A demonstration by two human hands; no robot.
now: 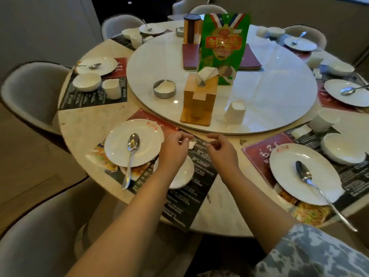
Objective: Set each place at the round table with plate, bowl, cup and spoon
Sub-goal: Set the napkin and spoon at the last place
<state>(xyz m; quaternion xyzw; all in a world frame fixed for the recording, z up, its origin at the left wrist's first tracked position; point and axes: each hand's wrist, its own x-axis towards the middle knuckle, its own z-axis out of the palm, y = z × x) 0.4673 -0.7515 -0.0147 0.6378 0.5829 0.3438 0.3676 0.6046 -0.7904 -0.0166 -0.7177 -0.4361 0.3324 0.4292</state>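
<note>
Your left hand [175, 143] and right hand [220, 148], fingers loosely curled and gripping nothing certain, hover over the dark printed placemat [199, 176] at the near setting, where a white round plate [133, 142] carries a steel spoon [131, 154] beside a white bowl [184, 173]. The missing white paper cup [235, 112] stands upright straight ahead on the marble turntable [259, 96], nearer your right hand, past its raised edge; open room lies between.
</note>
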